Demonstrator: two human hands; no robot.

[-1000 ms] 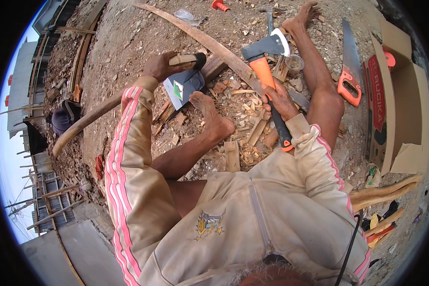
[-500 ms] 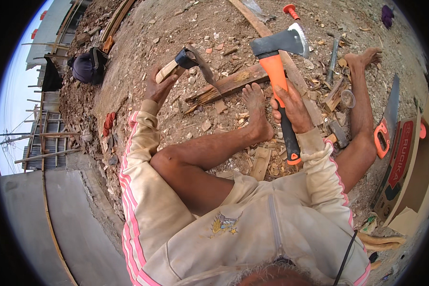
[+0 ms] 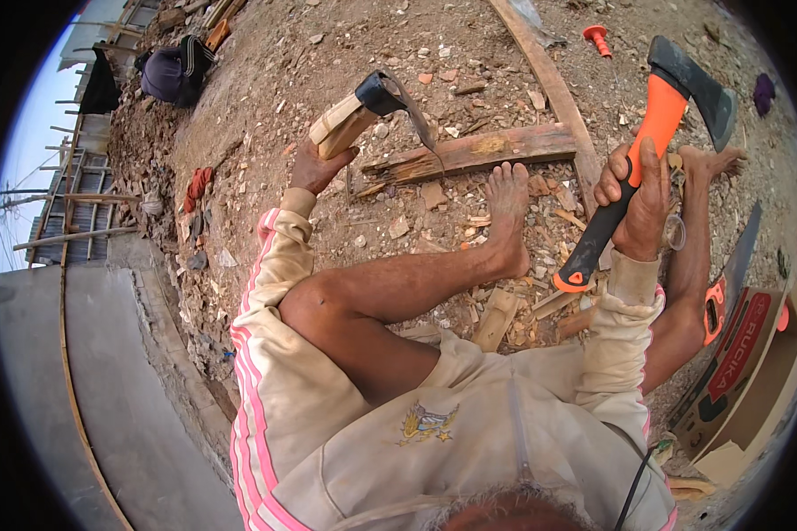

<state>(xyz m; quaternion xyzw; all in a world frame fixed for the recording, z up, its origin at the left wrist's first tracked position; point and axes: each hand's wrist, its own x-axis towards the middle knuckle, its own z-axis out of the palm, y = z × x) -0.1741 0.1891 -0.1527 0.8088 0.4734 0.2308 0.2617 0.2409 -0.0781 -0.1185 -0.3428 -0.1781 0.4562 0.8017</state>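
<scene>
My left hand (image 3: 319, 168) grips a wood-handled adze-like tool (image 3: 345, 119) with a dark metal head and a thin curved blade, held over the rubble ground. My right hand (image 3: 633, 199) is wrapped round the orange-and-black handle of an axe (image 3: 660, 111), its dark head upper right. A short timber (image 3: 460, 155) lies beyond my bare left foot (image 3: 509, 212), meeting a long plank (image 3: 540, 84) that runs away from me. Wood chips and offcuts (image 3: 496, 319) are scattered between my legs.
An orange-handled saw (image 3: 714, 310) and a cardboard box (image 3: 739, 425) are at right. An orange tool piece (image 3: 597, 40) lies at the top. A dark bag (image 3: 168, 75), red cloth (image 3: 199, 186) and concrete surface (image 3: 124, 354) are at left, with scaffold poles (image 3: 97, 196).
My view has shifted. The axe has risen and moved right, turning its head outward. The tool in my left hand has swung round, its handle no longer stretching toward the lower left.
</scene>
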